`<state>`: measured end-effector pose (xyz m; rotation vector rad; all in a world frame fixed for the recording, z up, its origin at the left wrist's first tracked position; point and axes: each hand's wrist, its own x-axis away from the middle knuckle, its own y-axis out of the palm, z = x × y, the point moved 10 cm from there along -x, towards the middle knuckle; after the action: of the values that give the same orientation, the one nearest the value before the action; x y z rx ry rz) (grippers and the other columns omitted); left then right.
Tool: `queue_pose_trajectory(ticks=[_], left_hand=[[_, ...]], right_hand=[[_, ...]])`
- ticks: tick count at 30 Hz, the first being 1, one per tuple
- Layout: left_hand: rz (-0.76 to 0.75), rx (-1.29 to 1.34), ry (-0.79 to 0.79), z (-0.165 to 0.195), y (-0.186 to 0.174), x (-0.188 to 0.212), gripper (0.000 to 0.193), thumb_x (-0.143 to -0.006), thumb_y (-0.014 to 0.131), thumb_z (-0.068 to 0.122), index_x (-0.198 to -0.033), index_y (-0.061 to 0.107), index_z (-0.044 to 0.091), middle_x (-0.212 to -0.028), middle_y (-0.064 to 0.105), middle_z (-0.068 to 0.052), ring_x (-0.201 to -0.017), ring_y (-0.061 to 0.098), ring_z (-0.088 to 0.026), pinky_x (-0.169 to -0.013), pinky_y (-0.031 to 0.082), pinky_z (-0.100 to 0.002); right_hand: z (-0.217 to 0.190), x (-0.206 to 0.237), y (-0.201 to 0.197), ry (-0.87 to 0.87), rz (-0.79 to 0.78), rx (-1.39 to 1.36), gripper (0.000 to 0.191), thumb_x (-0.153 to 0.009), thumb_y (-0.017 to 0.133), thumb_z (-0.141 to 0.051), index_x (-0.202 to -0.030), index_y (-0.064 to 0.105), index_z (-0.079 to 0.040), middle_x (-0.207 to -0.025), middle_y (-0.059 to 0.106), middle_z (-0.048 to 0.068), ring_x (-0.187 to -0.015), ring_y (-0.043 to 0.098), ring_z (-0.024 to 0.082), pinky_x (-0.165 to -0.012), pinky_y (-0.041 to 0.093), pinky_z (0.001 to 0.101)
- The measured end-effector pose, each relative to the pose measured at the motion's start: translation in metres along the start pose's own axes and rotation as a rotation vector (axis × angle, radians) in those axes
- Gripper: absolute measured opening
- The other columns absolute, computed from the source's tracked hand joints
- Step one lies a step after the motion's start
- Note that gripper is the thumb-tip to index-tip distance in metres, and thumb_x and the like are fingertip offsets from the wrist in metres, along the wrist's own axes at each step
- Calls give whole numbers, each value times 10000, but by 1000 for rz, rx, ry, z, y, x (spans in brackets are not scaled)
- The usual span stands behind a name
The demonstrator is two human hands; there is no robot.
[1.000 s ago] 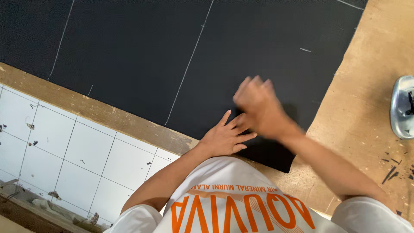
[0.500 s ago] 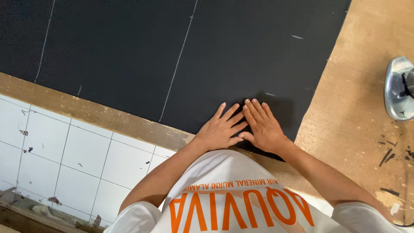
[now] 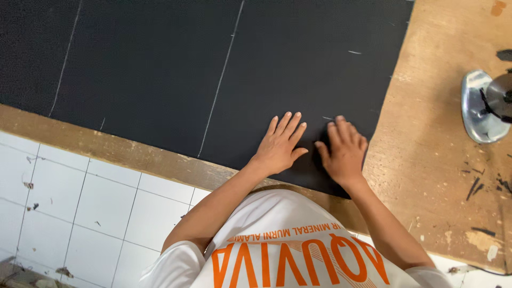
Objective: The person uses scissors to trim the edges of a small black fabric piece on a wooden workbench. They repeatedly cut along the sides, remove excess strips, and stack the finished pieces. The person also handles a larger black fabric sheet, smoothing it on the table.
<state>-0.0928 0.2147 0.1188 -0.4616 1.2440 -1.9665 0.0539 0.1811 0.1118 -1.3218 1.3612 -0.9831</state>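
A worn wooden worktable runs above a white tiled floor, and most of its top is covered by a large black fabric sheet marked with thin chalk lines. The left hand and right hand both lie flat, palms down and fingers spread, on the sheet's near right corner, just beside each other with a narrow gap between them, gripping nothing. A shiny metal tool sits on bare wood at the right edge, well apart from the hands.
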Motion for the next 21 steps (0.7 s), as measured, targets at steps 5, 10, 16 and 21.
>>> queue_pose_trajectory(ticks=[5,10,16,21], left_hand=[[-58,-48,21,-1,14,0,668,-988,568,470,-1502,455,58,-1627,301,-200,-1515,266,-377,-1213,213,-599],[-75,-88,79,4,23,4,631,-1030,516,439,-1527,443,57,-1642,295,-210,-1528,254,-376,-1225,205,-599],[-175,-141,97,5,32,6,582,-1042,502,427,-1553,422,160,-1654,240,-171,-1523,229,-386,-1205,179,-633],[-152,-145,40,1,29,12,619,-1012,525,447,-1548,405,162,-1647,233,-159,-1514,233,-367,-1195,178,-640]], right_hand=[[61,49,-12,404,108,-262,651,-939,725,-345,-1453,516,-5,-1506,462,251,-1300,454,412,-1084,384,540],[75,116,0,749,-44,-611,699,-842,710,-417,-1442,524,-110,-1300,520,209,-1062,585,320,-963,500,489],[-12,112,-51,-105,16,-88,524,-729,797,-322,-1190,697,-94,-1288,626,110,-1234,566,316,-1074,349,511],[-8,106,-40,-118,-82,-167,315,-824,776,-268,-1081,768,-86,-1162,666,75,-1141,571,260,-1041,386,464]])
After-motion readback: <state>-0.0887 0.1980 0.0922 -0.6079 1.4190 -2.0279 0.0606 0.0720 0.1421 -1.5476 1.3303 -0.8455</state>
